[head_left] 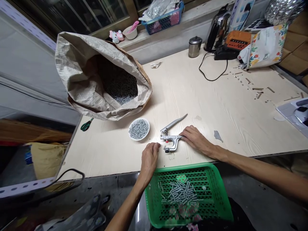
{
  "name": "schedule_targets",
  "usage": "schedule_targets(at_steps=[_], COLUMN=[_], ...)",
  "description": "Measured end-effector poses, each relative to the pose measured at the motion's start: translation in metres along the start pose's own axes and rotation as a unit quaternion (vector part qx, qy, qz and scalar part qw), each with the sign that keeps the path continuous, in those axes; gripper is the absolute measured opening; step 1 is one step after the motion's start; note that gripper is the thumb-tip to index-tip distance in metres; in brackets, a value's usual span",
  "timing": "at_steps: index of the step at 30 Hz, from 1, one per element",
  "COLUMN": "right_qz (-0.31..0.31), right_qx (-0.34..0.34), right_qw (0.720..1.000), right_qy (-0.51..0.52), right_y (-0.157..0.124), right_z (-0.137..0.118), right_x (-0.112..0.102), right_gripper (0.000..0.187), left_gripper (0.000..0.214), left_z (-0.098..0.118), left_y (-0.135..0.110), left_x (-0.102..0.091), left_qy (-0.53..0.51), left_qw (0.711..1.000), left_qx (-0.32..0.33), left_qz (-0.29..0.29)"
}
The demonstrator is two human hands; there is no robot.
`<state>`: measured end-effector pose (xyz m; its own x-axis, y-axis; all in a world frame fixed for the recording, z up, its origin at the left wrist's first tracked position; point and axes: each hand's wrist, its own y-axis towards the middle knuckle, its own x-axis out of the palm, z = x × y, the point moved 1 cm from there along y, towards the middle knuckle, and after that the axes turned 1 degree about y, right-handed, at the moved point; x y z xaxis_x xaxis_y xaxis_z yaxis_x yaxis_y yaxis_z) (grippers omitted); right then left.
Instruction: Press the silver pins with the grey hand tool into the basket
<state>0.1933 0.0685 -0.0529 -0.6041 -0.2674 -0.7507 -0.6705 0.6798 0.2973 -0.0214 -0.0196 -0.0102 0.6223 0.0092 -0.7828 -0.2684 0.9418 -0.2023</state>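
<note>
Grey snap-fastener pliers (172, 140) lie on the table, their upper handle raised and a spring and red tip at the jaw. My right hand (195, 138) is closed on the end of their lower handle. Left of the jaw, my left hand (149, 157) rests on the table with its fingers pressed together; what they hold, if anything, is hidden. A small screw (164, 147) shows beside the jaw. Behind my left hand stands a white bowl (130, 134) full of silver screws. A green basket (150, 205) with a pile of screws (183, 192) sits below the table's front edge.
A large woven sack (79, 93) of dark metal pieces stands at the back left, near green-handled scissors (86, 125). A metal canister (194, 47), a kettle (218, 29), a black cord (209, 78) and a flowered bag (267, 48) are at the back right.
</note>
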Motion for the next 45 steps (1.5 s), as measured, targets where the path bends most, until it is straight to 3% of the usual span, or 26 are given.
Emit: schedule_targets(at_steps=[6, 9, 12, 14, 16, 18, 20, 23, 25, 31, 39, 45], right_qz=[0.047, 0.055, 0.053, 0.047, 0.039, 0.033, 0.031, 0.037, 0.039, 0.032, 0.027, 0.034], right_qx=[0.026, 0.031, 0.032, 0.029, 0.026, 0.019, 0.011, 0.004, 0.001, 0.002, 0.009, 0.006], right_qw=[0.998, 0.997, 0.998, 0.998, 0.999, 0.999, 0.999, 0.998, 0.998, 0.997, 0.997, 0.995], right_qy=[0.030, 0.033, 0.032, 0.027, 0.016, -0.003, -0.022, -0.042, -0.051, -0.067, -0.072, -0.088], right_y=[0.003, 0.002, 0.000, 0.000, 0.000, 0.001, 0.001, 0.001, 0.001, 0.002, 0.003, 0.004], right_z=[0.009, 0.012, 0.013, 0.012, 0.011, 0.010, 0.009, 0.008, 0.007, 0.008, 0.006, 0.007], right_x=[-0.004, -0.004, -0.001, 0.002, 0.005, 0.007, 0.008, 0.008, 0.008, 0.010, 0.008, 0.010], right_gripper=[0.023, 0.022, 0.021, 0.020, 0.021, 0.022, 0.023, 0.024, 0.024, 0.026, 0.025, 0.026], left_gripper=[0.017, 0.019, 0.017, 0.015, 0.019, 0.019, 0.018, 0.018, 0.021, 0.029, 0.035, 0.031], left_z=[0.005, 0.010, 0.015, 0.016, 0.014, 0.010, 0.004, 0.001, 0.002, 0.009, 0.027, 0.030], left_y=[-0.002, -0.028, -0.064, -0.074, -0.062, -0.032, 0.006, 0.049, 0.062, 0.066, 0.073, 0.082], left_x=[0.011, 0.006, -0.003, -0.014, -0.030, -0.047, -0.060, -0.064, -0.061, -0.053, -0.055, -0.067], left_qy=[0.148, 0.161, 0.150, 0.135, 0.133, 0.161, 0.203, 0.266, 0.319, 0.446, 0.530, 0.519], left_qw=[0.982, 0.972, 0.963, 0.961, 0.963, 0.958, 0.950, 0.947, 0.937, 0.890, 0.837, 0.841], left_qx=[0.115, 0.167, 0.225, 0.240, 0.233, 0.203, 0.160, 0.120, 0.108, 0.088, 0.119, 0.114], left_qz=[0.025, 0.026, -0.024, -0.036, 0.019, 0.122, 0.176, 0.135, 0.091, 0.025, -0.066, -0.098])
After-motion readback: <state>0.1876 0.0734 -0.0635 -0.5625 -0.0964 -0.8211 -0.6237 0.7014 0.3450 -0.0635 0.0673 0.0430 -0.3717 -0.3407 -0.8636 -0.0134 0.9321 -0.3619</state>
